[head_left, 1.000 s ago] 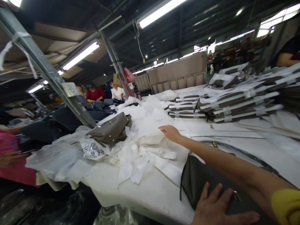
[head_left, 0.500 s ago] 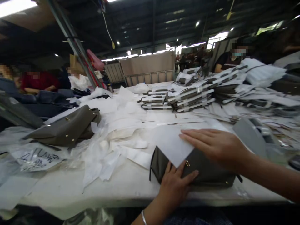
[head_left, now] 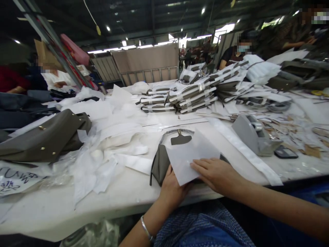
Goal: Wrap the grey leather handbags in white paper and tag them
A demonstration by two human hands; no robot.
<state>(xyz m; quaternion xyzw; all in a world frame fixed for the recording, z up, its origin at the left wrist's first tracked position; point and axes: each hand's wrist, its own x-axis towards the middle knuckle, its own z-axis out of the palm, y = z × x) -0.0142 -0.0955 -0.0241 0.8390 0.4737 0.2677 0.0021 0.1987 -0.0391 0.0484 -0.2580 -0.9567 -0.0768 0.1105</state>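
An olive-grey handbag (head_left: 160,164) lies at the table's front edge, partly covered by a white paper sheet (head_left: 183,164). My left hand (head_left: 172,188) grips the bag's near side, some of its fingers hidden beneath the sheet. Flat on the sheet's right part rests my right hand (head_left: 218,175), fingers stretched out and its thumb out of sight. Beyond the sheet show the bag's curved handle (head_left: 166,134) and a dark olive tag (head_left: 181,139).
Another olive handbag (head_left: 51,137) lies at left beside crumpled white paper (head_left: 102,154). Stacked wrapped straps (head_left: 195,94) rise at the back. On the right are a grey tape dispenser (head_left: 250,133), a phone (head_left: 285,152) and a long white strip (head_left: 246,154). Co-workers sit beyond.
The view has swung right. My right hand has come down nearer my left, with the sheet lower over the bag. The handle and tag now show behind it.
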